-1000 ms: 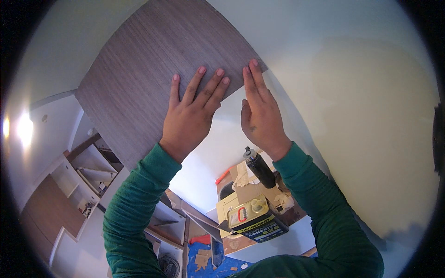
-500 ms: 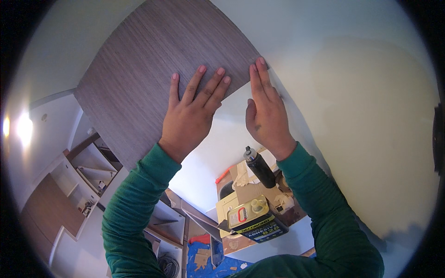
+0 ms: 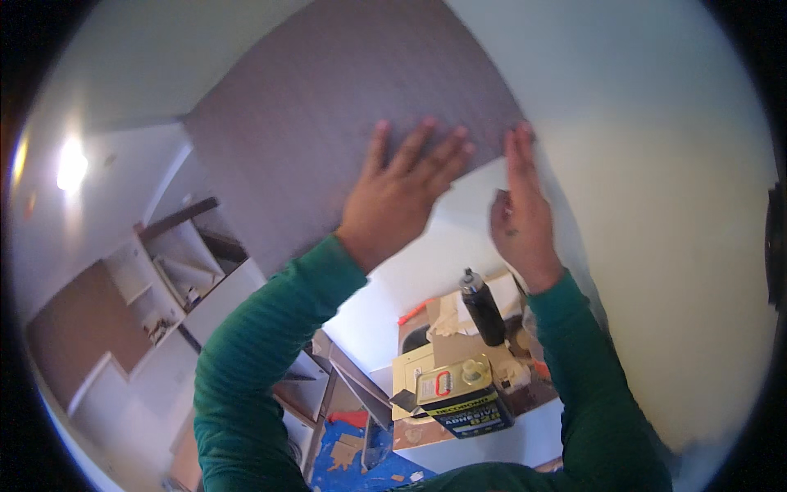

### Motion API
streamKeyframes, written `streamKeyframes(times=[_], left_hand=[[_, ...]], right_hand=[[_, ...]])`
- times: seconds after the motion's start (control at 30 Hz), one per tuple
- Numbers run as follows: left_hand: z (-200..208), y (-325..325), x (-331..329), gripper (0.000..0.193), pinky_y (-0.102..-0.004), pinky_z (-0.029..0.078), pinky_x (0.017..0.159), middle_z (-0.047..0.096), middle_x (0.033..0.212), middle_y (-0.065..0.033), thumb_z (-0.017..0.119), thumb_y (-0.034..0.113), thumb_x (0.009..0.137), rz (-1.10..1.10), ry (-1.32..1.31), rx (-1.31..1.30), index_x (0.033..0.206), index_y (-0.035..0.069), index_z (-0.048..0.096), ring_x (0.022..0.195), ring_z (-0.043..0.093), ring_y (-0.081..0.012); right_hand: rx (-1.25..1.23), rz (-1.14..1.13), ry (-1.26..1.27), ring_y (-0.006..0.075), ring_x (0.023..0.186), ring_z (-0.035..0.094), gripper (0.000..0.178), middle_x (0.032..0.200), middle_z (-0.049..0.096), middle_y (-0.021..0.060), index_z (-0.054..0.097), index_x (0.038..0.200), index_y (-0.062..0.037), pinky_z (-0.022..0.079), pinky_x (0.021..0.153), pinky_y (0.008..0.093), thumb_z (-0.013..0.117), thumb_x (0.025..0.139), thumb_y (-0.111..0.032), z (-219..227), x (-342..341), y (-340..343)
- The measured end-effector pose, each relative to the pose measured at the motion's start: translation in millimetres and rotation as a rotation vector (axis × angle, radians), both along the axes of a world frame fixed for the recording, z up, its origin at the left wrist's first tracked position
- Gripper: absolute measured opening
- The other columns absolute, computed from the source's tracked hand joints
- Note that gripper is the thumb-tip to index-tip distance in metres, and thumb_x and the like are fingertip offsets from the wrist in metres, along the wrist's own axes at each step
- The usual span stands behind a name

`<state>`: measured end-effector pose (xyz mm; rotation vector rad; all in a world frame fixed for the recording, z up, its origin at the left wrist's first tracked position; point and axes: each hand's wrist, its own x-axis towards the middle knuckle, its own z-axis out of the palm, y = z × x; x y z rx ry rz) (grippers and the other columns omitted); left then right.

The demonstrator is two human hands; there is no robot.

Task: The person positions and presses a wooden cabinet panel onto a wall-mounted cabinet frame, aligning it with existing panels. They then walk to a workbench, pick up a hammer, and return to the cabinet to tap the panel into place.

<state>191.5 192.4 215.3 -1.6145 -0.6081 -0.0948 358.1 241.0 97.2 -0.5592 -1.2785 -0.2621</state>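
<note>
A broad brown wood-grain panel (image 3: 328, 98) fills the upper middle, its right edge meeting a pale wall. My left hand (image 3: 398, 189) lies flat on the panel near its lower edge, fingers spread. At the panel's lower right corner is my right hand (image 3: 527, 213), fingers stretched out together and thumb apart, its fingertips touching the corner by the wall. Neither hand holds anything. The picture is a little smeared around the fingers.
Below stands a counter with a dark adhesive can (image 3: 463, 402), a black bottle (image 3: 482, 307) and cardboard pieces. White open shelves (image 3: 184, 262) are at the left. Blue sheeting (image 3: 348, 463) with scraps covers the floor. A pale wall (image 3: 656, 246) rises on the right.
The whole view has shifted, so panel, hands and counter appear further right. Both hands stay against the panel, in much the same pose.
</note>
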Motion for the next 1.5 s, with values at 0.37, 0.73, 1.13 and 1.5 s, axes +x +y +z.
streamKeyframes(times=[0.37,0.73,1.13,1.5], left_hand=[[2.2,3.7,-7.7,0.057,-0.0624,0.01,0.117,0.033,0.157,0.004,0.053,0.025,0.094,-0.1,-0.003,-0.012,0.149,0.023,0.039,0.148,0.022,-0.0245],[4.3,7.8,-10.8,0.056,-0.0624,0.01,0.117,0.032,0.158,0.0047,0.052,0.028,0.097,-0.14,-0.003,-0.026,0.15,0.024,0.037,0.147,0.023,-0.0242],[6.7,3.2,-11.6,0.056,-0.0608,0.008,0.119,0.028,0.16,0.0048,0.051,0.03,0.098,-0.101,-0.031,-0.094,0.151,0.025,0.034,0.148,0.02,-0.0231],[4.9,-1.2,-4.9,0.056,-0.0599,0.007,0.119,0.027,0.159,0.0056,0.05,0.032,0.099,-0.028,-0.022,-0.106,0.152,0.025,0.033,0.149,0.018,-0.0225]], right_hand=[[-0.042,-0.048,-0.01,0.0357,0.141,0.035,0.082,0.162,0.014,0.0151,0.016,0.155,-0.0081,0.052,0.098,0.0365,0.044,0.08,0.01,5.6,-7.4,-2.3],[-0.007,-0.114,-0.035,0.0353,0.142,0.031,0.084,0.162,0.014,0.0147,0.016,0.156,-0.0088,0.053,0.097,0.0356,0.045,0.08,0.01,7.5,-7.0,-2.5],[-0.023,-0.18,-0.051,0.0354,0.129,0.05,0.086,0.161,0.017,0.0148,0.016,0.156,-0.0111,0.058,0.083,0.0352,0.048,0.078,0.008,4.6,-8.2,0.8],[-0.124,-0.165,-0.084,0.0327,0.107,0.065,0.083,0.162,0.016,0.0129,0.016,0.155,-0.005,0.059,0.074,0.033,0.052,0.08,0.005,4.7,1.3,-4.9]])
